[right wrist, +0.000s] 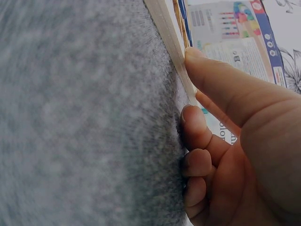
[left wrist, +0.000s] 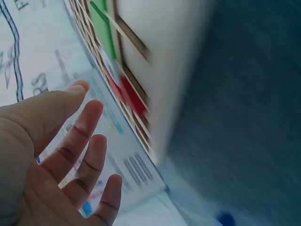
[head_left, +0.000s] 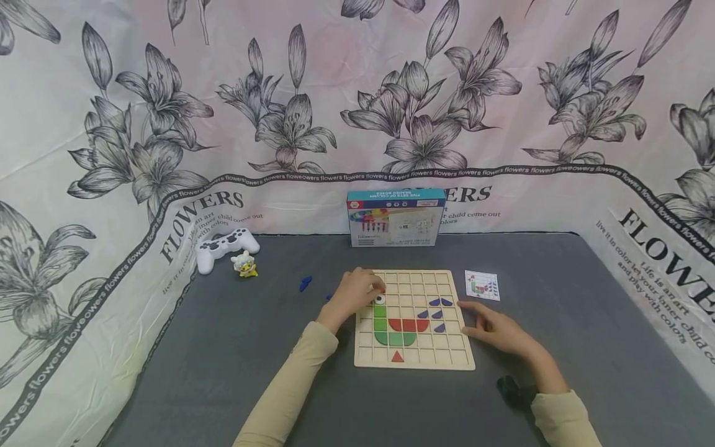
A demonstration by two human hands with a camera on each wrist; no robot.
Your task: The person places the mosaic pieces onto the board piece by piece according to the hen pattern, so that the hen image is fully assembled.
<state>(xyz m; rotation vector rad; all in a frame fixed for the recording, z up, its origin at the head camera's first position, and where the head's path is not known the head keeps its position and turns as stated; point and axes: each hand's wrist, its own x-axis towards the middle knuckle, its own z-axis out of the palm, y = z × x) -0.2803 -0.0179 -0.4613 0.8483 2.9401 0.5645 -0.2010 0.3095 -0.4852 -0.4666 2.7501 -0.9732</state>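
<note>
A wooden grid board [head_left: 441, 357] lies on the dark table with coloured pieces in its squares. Green pieces [head_left: 380, 323], red pieces [head_left: 410, 325], several blue pieces [head_left: 438, 328] and a red triangle [head_left: 397, 357] show there. My left hand [head_left: 352, 295] is over the board's upper left, fingertips close to a round eye piece [head_left: 380, 299]. In the left wrist view its fingers [left wrist: 87, 120] are loosely bent, with nothing visible between them. My right hand [head_left: 497, 329] touches the board's right edge with thumb and index finger. Its other fingers [right wrist: 196, 162] curl beside the edge.
A printed picture card [head_left: 481, 285] lies right of the board. Behind stands a colourful box [head_left: 393, 220]. Blue pieces [head_left: 305, 284] lie on the left, near a small figurine [head_left: 244, 265] and a white game controller [head_left: 228, 247]. A dark object [head_left: 508, 391] sits by the right wrist.
</note>
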